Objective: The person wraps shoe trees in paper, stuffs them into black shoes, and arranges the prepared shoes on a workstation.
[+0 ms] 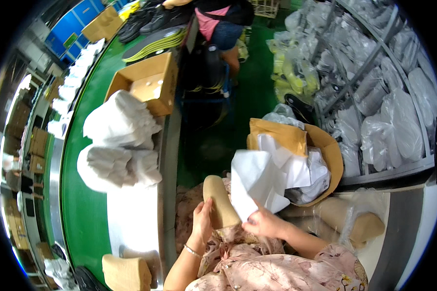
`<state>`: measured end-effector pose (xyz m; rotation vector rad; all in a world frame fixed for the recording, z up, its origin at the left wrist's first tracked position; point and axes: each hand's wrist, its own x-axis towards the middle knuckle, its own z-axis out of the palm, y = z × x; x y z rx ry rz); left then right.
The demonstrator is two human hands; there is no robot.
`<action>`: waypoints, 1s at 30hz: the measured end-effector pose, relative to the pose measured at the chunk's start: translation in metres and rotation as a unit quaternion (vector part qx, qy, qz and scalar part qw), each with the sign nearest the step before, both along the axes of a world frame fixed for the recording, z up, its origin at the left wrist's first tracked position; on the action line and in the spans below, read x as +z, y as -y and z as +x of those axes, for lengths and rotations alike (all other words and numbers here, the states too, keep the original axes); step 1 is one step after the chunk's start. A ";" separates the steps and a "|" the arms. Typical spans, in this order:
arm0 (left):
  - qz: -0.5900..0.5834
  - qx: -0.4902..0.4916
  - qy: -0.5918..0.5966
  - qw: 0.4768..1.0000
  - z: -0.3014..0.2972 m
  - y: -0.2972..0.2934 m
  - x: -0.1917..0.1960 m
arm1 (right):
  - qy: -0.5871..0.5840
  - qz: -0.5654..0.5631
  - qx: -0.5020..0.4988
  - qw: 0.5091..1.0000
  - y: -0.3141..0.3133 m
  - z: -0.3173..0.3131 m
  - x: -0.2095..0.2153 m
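Note:
My left hand (202,219) grips a tan foot-shaped shoe form (219,201) that stands upright over my lap. My right hand (260,222) pinches the lower corner of a white sheet of tissue paper (254,182), lifted just to the right of the form. The sheet comes up from an open brown cardboard box (331,156) full of crumpled white paper (310,170) on my right.
On the green conveyor belt (77,203) to my left lie two heaps of white wrapped items (119,145), an open cardboard box (148,86) and another tan form (126,272). More tan forms (354,220) lie at right. A rack of plastic bags (374,87) stands beyond. A person (218,22) stands ahead.

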<state>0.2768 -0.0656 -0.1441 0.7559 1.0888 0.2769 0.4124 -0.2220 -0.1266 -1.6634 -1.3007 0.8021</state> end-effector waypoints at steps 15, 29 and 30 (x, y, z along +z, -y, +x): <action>0.079 -0.020 0.080 0.993 -0.072 0.008 0.015 | 0.068 0.053 0.307 0.948 -0.011 -0.113 0.004; 0.260 0.055 0.071 0.961 -0.091 0.015 0.024 | -0.348 -0.060 -0.134 0.926 -0.045 -0.066 0.034; 0.286 0.046 0.071 0.954 -0.090 0.017 0.024 | -0.426 -0.055 -0.152 0.890 -0.050 -0.060 0.033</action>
